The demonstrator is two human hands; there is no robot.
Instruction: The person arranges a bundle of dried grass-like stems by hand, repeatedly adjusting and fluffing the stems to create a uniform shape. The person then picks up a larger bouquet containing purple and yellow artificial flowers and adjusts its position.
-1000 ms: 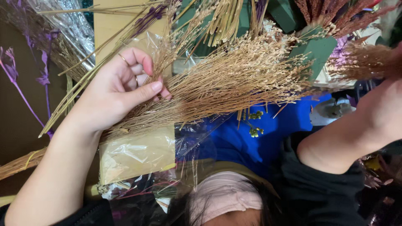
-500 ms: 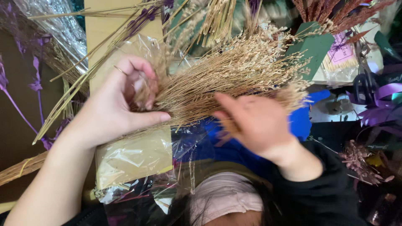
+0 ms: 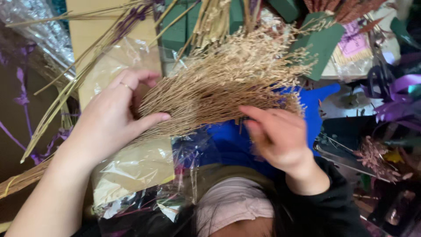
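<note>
Head view | my left hand (image 3: pixel 109 125) curls loosely around dried grass bunch (image 3: pixel 219 90) stems | right hand (image 3: pixel 278 136) open, fingers touching its underside | bunch gathered, unwrapped, cellophane (image 3: pixel 131 169) beneath.

- A crinkled clear cellophane sleeve (image 3: pixel 131 164) lies over a pale tan sheet, just below the dried grass bunch (image 3: pixel 219 87).
- Another clear, shiny plastic wrapping (image 3: pixel 37 26) sits well to the upper left of the bunch, in the picture's corner.
- A small pink, roughly square card (image 3: pixel 353 44), with markings too small to make out, lies to the upper right of the bunch, beside a dark green flat piece (image 3: pixel 322 46).
</note>
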